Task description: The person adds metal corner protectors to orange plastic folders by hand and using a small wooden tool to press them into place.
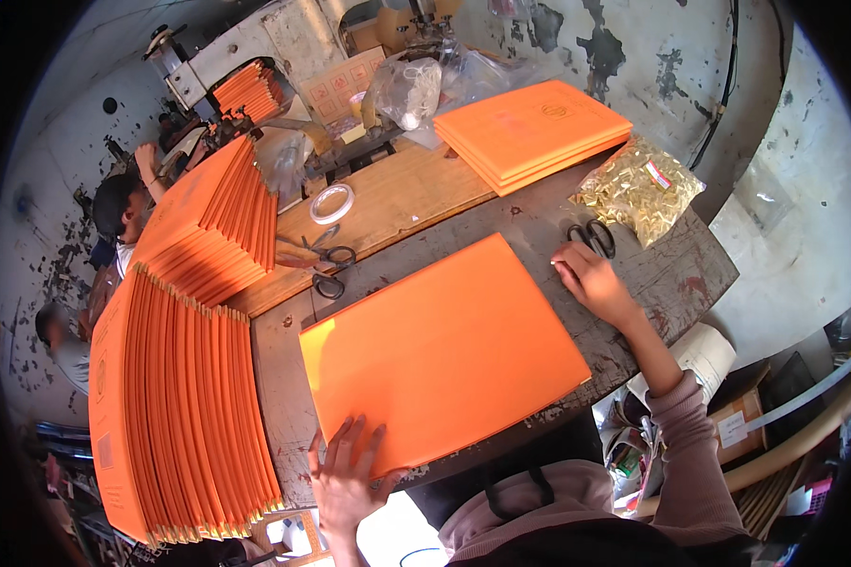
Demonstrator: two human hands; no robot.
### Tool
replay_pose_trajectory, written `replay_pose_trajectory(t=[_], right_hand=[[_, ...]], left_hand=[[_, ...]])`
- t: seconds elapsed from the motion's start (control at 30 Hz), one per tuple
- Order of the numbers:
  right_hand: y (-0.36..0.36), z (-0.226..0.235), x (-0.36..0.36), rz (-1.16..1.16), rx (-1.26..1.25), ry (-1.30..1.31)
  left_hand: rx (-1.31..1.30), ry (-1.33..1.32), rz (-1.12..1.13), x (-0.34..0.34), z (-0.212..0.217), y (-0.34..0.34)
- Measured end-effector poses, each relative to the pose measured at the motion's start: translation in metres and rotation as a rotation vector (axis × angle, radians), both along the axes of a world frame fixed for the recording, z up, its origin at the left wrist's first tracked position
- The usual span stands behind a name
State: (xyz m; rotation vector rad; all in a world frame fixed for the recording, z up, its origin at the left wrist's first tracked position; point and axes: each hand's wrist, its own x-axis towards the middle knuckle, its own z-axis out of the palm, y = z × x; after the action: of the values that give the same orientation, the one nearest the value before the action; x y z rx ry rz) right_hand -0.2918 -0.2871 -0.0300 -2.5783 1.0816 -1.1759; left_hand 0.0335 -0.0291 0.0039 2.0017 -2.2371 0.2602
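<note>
A large orange folder [444, 350] lies flat on the worn dark tabletop in front of me. My left hand [348, 477] rests on its near left corner, fingers stretched out and spread. Off the folder's right edge, my right hand [591, 283] is held with its fingers curled together. Whatever they may pinch is too small to make out. Black-handled scissors [592, 238] lie just beyond that hand, partly hidden by it. Past them sits a clear plastic bag [640, 194] full of small gold-coloured metal pieces.
Tall stacks of orange folders with gold corners [184, 406] stand at the left. Another folder pile [539, 128] lies at the far right. A tape roll [332, 202] and more scissors [329, 269] lie on the wooden strip's side. Two people work at the far left.
</note>
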Motion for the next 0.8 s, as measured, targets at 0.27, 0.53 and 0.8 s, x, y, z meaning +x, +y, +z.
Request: replay_pose_trajectory(t=[0.27, 0.53, 0.8], right_hand=[[-0.004, 0.011, -0.011, 0.179, 0.912, -0.767], [-0.01, 0.012, -0.011, 0.165, 0.959, -0.848], [-0.052, 0.105, 0.013, 0.201, 0.647, -0.648]], left_hand=[[-0.138, -0.119, -0.136, 0.003, 0.015, 0.002], [-0.467, -0.224, -0.014, 0.004, 0.077, -0.043], [-0.457, -0.205, 0.119, 0.013, 0.149, -0.164]])
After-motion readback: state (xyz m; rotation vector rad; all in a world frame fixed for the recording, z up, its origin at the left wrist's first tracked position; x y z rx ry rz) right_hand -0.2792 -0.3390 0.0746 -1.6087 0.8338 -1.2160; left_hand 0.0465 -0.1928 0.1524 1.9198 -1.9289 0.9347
